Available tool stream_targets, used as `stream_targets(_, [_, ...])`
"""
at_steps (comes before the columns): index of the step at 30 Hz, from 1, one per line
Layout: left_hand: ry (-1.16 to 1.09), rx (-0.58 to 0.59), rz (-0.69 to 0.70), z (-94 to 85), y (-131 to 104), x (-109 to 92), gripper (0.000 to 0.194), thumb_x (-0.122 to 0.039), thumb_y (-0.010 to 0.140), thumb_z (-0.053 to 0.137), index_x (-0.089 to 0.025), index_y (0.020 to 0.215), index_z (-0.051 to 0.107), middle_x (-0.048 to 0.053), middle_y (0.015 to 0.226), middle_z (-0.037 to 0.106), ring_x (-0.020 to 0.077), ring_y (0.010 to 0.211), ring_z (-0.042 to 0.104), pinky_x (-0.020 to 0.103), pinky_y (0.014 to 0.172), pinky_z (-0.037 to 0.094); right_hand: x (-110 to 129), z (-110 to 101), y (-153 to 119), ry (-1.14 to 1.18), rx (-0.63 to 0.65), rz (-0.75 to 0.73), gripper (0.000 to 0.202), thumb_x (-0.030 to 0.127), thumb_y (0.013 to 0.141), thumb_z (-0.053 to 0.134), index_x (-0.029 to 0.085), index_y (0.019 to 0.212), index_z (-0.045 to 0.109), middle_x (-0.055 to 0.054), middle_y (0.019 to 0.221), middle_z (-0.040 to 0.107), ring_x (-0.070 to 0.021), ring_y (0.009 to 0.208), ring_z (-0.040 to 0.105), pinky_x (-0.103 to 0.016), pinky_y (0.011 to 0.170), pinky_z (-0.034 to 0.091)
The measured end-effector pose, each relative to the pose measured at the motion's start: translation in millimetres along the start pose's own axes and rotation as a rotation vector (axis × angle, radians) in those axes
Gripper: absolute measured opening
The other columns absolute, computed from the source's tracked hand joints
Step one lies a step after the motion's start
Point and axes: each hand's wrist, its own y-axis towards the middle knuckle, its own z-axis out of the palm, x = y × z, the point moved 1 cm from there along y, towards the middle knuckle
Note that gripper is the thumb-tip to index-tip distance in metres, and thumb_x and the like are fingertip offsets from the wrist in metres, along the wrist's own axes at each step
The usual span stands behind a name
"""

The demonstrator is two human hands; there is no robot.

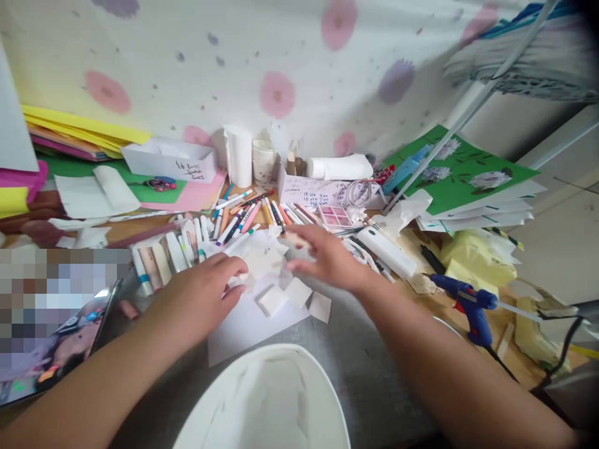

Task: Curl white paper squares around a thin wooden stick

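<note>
My left hand (pixel 213 290) hovers at the left side of a heap of small cream paper pieces (pixel 264 262). Its thumb and fingers curve towards each other with a gap between; a small pale bit seems to be at the fingertips, too blurred to make out. On the heap's right side, my right hand (pixel 318 252) has its fingers spread, nothing visible between them. Beneath the heap lies a white sheet (pixel 243 330). Several square cream cards (pixel 297 292) lie at its right edge. A white oval bowl (pixel 281 399) stands nearest to me.
Markers (pixel 234 218) crowd the area behind my hands. A blue glue gun (pixel 472 305) lies at the right, near a white case (pixel 387 252). At the left is a tablet (pixel 79 343). White boxes (pixel 171 162), paper cups (pixel 264 163) and green paper (pixel 468 168) stand farther back.
</note>
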Motion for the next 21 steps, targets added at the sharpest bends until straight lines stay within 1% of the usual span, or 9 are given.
stream_targets(2, [-0.072,-0.043,0.048,0.0,-3,-3,0.027,-0.036,0.089,0.042,-0.024,0.097,0.065,0.008,0.103,0.072,0.0244,0.079,0.070,0.037,0.075,0.049,-8,-19,-3,0.015,0.033,0.036,0.045,0.045,0.094,0.070,0.015,0.127,0.063,-0.006,0.095,0.067,-0.0195,0.084,0.063,-0.029,0.074,0.048])
stream_targets(3, [-0.101,-0.039,0.090,1.2,-5,-6,0.026,-0.036,0.090,0.043,-0.024,0.093,0.065,0.006,0.098,0.071,0.0228,0.076,0.068,0.036,0.074,0.048,-12,-26,-8,0.020,0.082,0.050,0.040,0.043,0.087,0.078,0.016,0.116,0.068,-0.001,0.083,0.065,-0.0165,0.073,0.059,-0.027,0.068,0.045])
stream_targets(5, [-0.131,0.003,0.193,4.9,-8,-9,0.024,-0.033,0.091,0.043,-0.024,0.085,0.065,0.004,0.088,0.069,0.0208,0.073,0.066,0.033,0.070,0.046,-17,-32,-22,0.015,0.200,0.080,0.037,0.035,0.071,0.091,0.018,0.097,0.072,0.003,0.077,0.062,-0.0139,0.067,0.055,-0.025,0.063,0.040])
stream_targets(7, [-0.143,0.048,0.278,8.7,-10,-12,0.028,-0.032,0.093,0.043,-0.023,0.078,0.064,0.002,0.080,0.066,0.0195,0.071,0.064,0.031,0.067,0.043,-17,-28,-35,-0.001,0.268,0.121,0.033,0.031,0.066,0.094,0.017,0.084,0.069,0.003,0.074,0.059,-0.0138,0.066,0.053,-0.025,0.061,0.037])
stream_targets(11, [-0.164,0.084,0.350,13.8,-10,-13,0.031,-0.029,0.096,0.042,-0.023,0.077,0.066,0.002,0.077,0.065,0.0179,0.070,0.063,0.029,0.066,0.042,-8,-11,-46,-0.019,0.314,0.176,0.030,0.024,0.068,0.092,0.017,0.084,0.068,0.002,0.078,0.058,-0.0146,0.072,0.052,-0.025,0.065,0.037])
stream_targets(15, [-0.142,0.153,0.362,20.7,-10,-14,0.031,-0.027,0.095,0.044,-0.025,0.086,0.074,0.003,0.084,0.070,0.0189,0.074,0.067,0.027,0.069,0.045,0,5,-39,-0.024,0.291,0.246,0.024,0.032,0.082,0.084,0.015,0.089,0.068,0.000,0.084,0.063,-0.0158,0.076,0.059,-0.029,0.070,0.047])
stream_targets(18, [-0.109,0.271,0.358,26.9,-11,-16,0.028,-0.030,0.093,0.049,-0.029,0.093,0.077,0.003,0.090,0.076,0.0210,0.081,0.071,0.027,0.073,0.047,3,17,-32,-0.012,0.277,0.307,0.027,0.036,0.097,0.071,0.015,0.114,0.068,-0.007,0.112,0.071,-0.0211,0.095,0.070,-0.040,0.084,0.060])
stream_targets(20, [-0.078,0.285,0.303,28.7,-13,-16,0.028,-0.033,0.091,0.052,-0.031,0.099,0.078,0.003,0.097,0.079,0.0234,0.088,0.073,0.028,0.078,0.049,1,19,-29,0.016,0.246,0.342,0.033,0.035,0.101,0.066,0.018,0.128,0.064,-0.010,0.129,0.068,-0.0246,0.108,0.070,-0.046,0.091,0.062])
stream_targets(21, [-0.071,0.274,0.270,28.8,-13,-16,0.029,-0.035,0.091,0.052,-0.031,0.102,0.078,0.003,0.099,0.080,0.0249,0.091,0.073,0.029,0.080,0.050,-2,17,-30,0.035,0.221,0.355,0.034,0.035,0.100,0.066,0.017,0.129,0.064,-0.010,0.130,0.067,-0.0251,0.109,0.070,-0.046,0.092,0.062])
